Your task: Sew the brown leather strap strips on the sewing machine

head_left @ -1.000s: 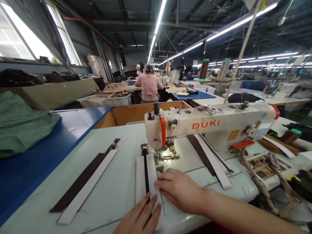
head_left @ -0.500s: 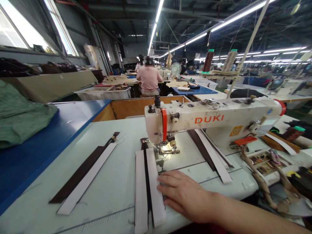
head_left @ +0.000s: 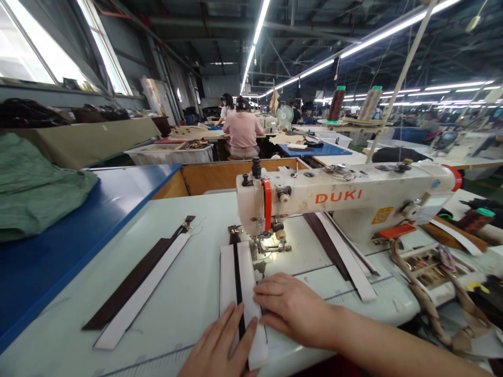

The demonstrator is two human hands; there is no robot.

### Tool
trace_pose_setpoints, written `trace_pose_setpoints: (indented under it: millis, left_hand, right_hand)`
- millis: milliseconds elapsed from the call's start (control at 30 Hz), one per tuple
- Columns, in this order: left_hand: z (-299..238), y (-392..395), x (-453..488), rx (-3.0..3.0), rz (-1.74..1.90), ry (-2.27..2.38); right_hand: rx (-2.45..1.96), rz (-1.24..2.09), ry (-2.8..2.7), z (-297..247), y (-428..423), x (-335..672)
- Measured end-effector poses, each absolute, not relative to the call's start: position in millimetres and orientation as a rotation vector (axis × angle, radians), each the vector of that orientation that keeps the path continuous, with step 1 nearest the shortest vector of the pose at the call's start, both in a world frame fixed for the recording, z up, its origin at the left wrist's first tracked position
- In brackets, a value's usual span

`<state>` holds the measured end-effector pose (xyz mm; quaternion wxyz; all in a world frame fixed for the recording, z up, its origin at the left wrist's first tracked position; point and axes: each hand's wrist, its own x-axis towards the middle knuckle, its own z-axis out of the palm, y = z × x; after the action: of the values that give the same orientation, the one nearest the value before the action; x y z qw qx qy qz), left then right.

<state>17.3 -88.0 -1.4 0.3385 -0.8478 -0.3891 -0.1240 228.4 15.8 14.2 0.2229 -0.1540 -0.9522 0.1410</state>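
Note:
A dark zipper [head_left: 237, 264] with a white strip [head_left: 248, 272] along each side lies lengthwise on the table, its metal slider at the far end. Across its near part my left hand [head_left: 222, 343] lies flat, fingers spread. My right hand [head_left: 293, 309] rests beside it, fingertips touching the right strip's edge and fingers stretched out. Just beyond stands the lit needle and presser foot of a white sewing machine [head_left: 338, 191]. Another zipper piece [head_left: 137, 290], dark and white, lies slanted to the left. Under the machine arm are more dark and white strips [head_left: 346, 256].
A blue table [head_left: 129, 188] with green cloth [head_left: 43, 183] adjoins on the left. Thread spools [head_left: 337, 104] stand behind the machine. A tray of small parts [head_left: 434, 267] sits at right. A person in pink [head_left: 242, 131] sits ahead, back turned.
My left hand has come into view from below and now lies on the near part of the zipper. The right hand stays by the right strip. The view has shifted slightly.

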Motion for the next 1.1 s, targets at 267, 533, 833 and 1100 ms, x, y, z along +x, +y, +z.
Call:
trace_pose_setpoints:
  millis: [267,533,833,1100]
  left_hand:
    - [5,-70,20,-2.309,-0.262,-0.996]
    - [1,-40,20,-2.367,-0.254,-0.986]
    - [4,-34,19,-2.408,-0.284,-1.071]
    - [0,-36,16,-2.363,-0.279,-1.015]
  right_hand:
    - [-0.497,0.303,-2.638,14,27,229]
    - [-0.563,0.239,-2.621,15,44,226]
    - [-0.599,0.301,-2.52,7,49,224]
    - [-0.601,0.326,-2.478,4,47,224]
